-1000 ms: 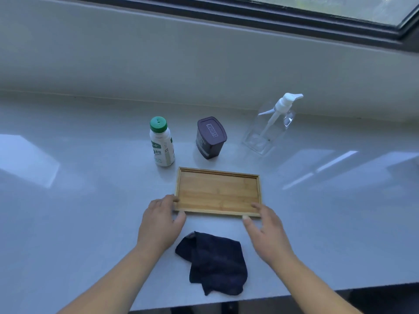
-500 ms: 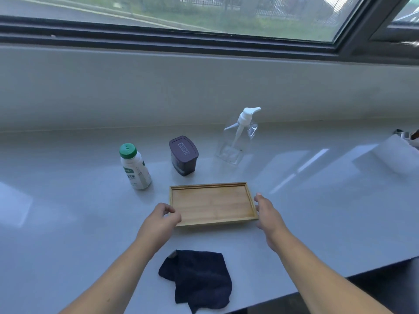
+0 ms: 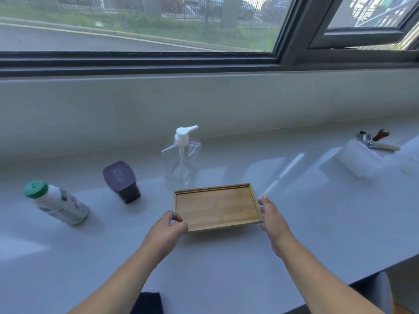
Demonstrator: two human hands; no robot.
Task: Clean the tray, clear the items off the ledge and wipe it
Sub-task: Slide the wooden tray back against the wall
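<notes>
Both hands are grasping the shallow rectangular bamboo tray: left hand at its 8 o'clock corner, right hand at 3 o'clock. Judging by the pale grey ledge, clearing is only beginning; the green-capped white bottle, dark lidded jar and clear pump dispenser are waiting at 10 to 12 o'clock, unwiped.

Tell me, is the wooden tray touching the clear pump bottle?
Apart. In the head view, a strip of bare grey ledge shows between the wooden tray and the clear pump bottle behind it.

Home windowsill: pale ledge, street-facing window, pump bottle.
</notes>
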